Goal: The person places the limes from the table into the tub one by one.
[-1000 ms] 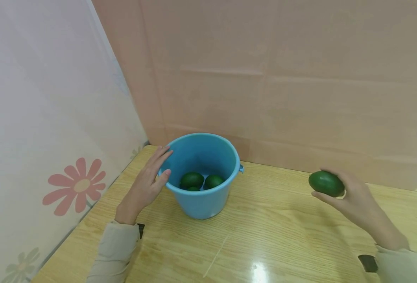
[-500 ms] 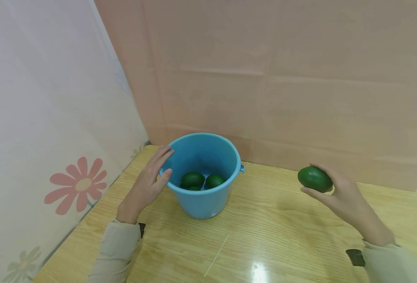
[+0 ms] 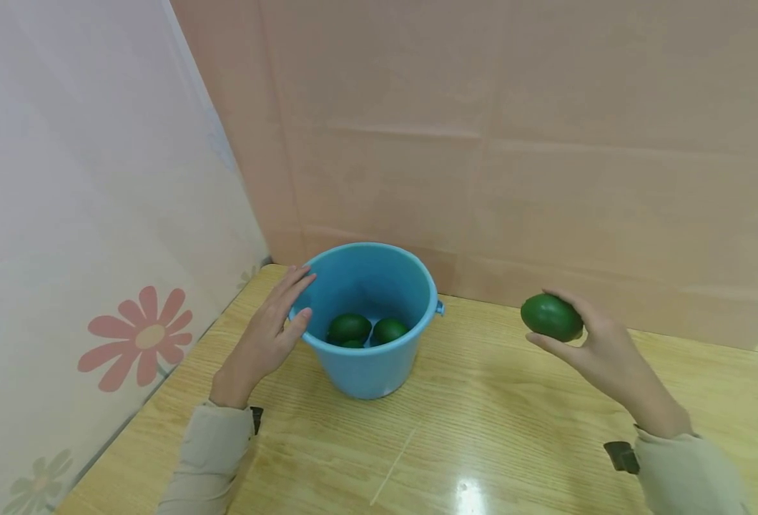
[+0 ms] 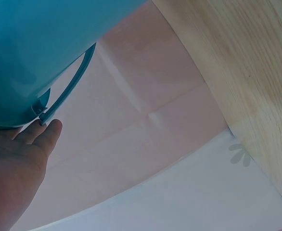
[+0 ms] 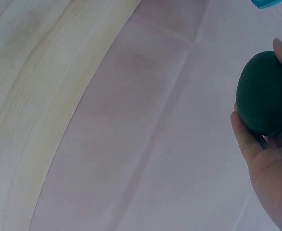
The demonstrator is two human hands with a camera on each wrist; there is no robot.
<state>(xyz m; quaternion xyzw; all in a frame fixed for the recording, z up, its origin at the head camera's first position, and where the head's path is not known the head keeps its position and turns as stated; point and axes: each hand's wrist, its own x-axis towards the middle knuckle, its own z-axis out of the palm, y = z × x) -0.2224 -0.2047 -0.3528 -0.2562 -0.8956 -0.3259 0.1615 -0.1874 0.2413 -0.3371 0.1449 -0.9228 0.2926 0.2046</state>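
My right hand [image 3: 617, 365] holds a smooth dark green avocado [image 3: 551, 317] above the table, to the right of the bucket. In the right wrist view the same avocado [image 5: 263, 94] sits between thumb and fingers. A light blue bucket [image 3: 366, 368] stands upright on the table. Inside it lie green avocados [image 3: 388, 330], one of them mostly hidden behind the front rim. At the bucket's left rim rests my left hand [image 3: 259, 343], its fingers extended and thumb apart. The left wrist view has these fingers [image 4: 48, 137] beside the bucket's handle [image 4: 73, 79].
The wooden table [image 3: 482, 429] meets a pinkish-beige cloth backdrop [image 3: 546, 179] behind. On the left rises a white cloth with printed flowers [image 3: 149, 336]. A small lug [image 3: 440, 307] sticks out from the bucket's right side.
My right hand has carried the avocado leftward, closer to the bucket, and slightly up in the head view. The left hand and the bucket have stayed in place.
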